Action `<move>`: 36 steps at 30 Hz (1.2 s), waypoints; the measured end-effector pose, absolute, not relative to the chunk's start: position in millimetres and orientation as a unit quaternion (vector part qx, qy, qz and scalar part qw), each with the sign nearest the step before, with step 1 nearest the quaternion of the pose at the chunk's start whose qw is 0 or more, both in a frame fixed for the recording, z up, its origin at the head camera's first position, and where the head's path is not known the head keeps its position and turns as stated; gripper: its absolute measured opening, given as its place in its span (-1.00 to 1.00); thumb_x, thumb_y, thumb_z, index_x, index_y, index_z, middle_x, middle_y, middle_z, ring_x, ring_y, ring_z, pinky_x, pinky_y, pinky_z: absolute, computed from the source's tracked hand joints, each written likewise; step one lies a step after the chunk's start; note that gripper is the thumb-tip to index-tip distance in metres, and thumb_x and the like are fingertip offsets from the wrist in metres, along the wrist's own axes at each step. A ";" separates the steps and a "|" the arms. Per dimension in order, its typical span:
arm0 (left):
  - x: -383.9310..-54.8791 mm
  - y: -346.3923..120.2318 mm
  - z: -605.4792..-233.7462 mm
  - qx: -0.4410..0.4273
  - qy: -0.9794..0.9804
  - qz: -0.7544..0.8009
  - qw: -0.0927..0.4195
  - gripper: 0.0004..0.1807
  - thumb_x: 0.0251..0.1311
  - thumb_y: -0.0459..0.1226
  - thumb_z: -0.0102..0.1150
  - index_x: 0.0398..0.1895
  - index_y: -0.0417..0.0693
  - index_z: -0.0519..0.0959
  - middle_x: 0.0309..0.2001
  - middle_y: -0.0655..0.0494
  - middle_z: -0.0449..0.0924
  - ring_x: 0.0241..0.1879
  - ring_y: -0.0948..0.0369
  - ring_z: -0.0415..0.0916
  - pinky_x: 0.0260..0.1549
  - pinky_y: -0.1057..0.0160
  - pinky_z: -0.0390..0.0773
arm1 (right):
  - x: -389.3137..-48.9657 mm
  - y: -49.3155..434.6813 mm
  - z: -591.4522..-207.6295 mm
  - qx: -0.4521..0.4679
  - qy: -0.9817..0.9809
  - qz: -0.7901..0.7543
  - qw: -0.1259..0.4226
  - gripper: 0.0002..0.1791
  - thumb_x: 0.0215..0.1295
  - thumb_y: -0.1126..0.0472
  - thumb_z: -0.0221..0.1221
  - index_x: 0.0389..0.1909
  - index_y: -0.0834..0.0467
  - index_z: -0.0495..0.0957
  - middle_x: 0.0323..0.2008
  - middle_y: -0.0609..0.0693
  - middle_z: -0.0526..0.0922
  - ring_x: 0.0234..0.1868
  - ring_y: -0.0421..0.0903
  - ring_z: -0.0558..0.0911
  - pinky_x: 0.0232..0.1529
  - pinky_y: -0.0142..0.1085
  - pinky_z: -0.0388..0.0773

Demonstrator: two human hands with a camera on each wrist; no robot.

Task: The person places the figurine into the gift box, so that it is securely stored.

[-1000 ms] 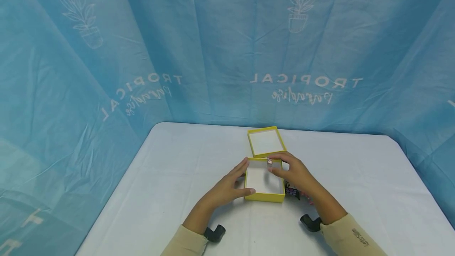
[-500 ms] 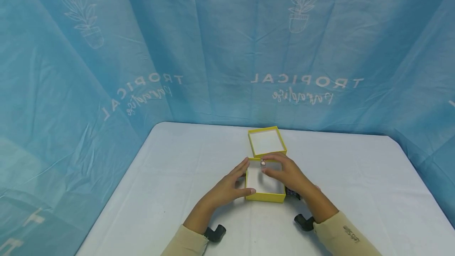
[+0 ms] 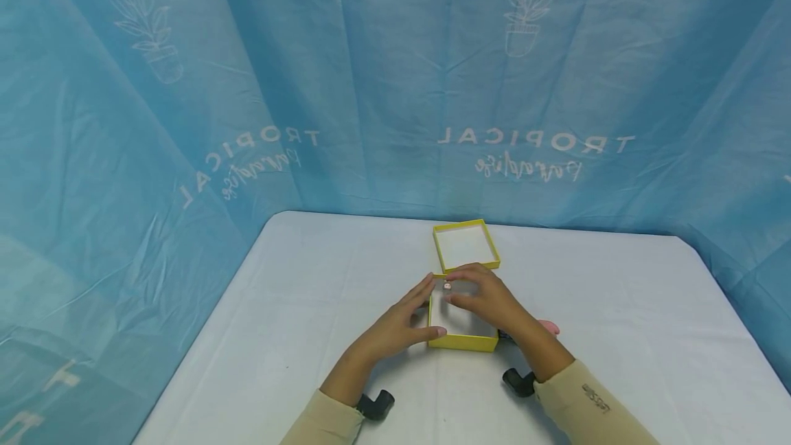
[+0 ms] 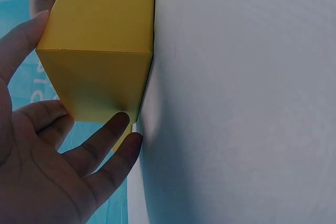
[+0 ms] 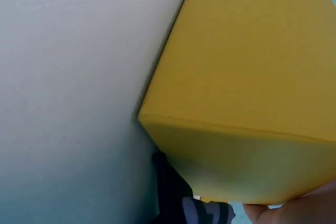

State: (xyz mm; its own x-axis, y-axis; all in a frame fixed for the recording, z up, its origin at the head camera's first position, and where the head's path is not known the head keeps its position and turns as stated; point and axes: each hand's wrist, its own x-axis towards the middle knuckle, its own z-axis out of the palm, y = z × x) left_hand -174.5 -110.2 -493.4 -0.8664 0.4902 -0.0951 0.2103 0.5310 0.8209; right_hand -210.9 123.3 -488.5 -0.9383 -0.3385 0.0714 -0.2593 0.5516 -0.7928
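Note:
An open yellow box (image 3: 463, 342) with a white inside stands on the table. My left hand (image 3: 395, 325) braces its left side, thumb over the near rim and fingers at the far left corner. In the left wrist view those fingers (image 4: 107, 140) are spread and fairly straight against the yellow wall. Over the box's far left part, my right hand (image 3: 485, 297) pinches a small pale trinket with a face-like print (image 3: 448, 286) between thumb and index finger. Its exact kind is too small to tell. The right wrist view shows mainly the box's outer walls (image 5: 252, 51).
Behind the box lies a yellow lid (image 3: 466, 246), white inside up. A dark patterned item (image 5: 210, 211) touches or nearly touches the box's right side, partly hidden by my right arm. Beyond that arm a pink item (image 3: 548, 327) shows. White cloth (image 3: 346, 259) covers the table; a blue curtain hangs behind.
My right hand has moved left over the box with the small trinket. The pink item has come into clearer view beyond the arm. My left hand and the box have stayed put.

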 end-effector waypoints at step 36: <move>-172.3 -109.2 -491.4 0.200 0.861 0.436 0.166 0.01 0.19 0.21 0.31 0.62 0.46 -0.04 0.60 0.63 -0.28 0.66 0.07 -0.20 0.53 -0.26 0.07 | -212.6 94.4 -496.5 -0.122 0.975 -0.183 -0.011 -0.56 0.07 -0.22 0.46 0.03 -0.33 0.72 0.01 -0.07 0.63 0.00 -0.03 0.52 0.03 0.00 0.39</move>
State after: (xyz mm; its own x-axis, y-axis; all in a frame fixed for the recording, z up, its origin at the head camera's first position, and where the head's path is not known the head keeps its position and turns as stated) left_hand -172.3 -109.2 -491.4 -0.8643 0.4904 -0.1114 0.2002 0.5387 0.8184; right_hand -212.6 94.4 -496.5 -0.9699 -0.2347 0.0654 -0.2425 0.9034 -0.3537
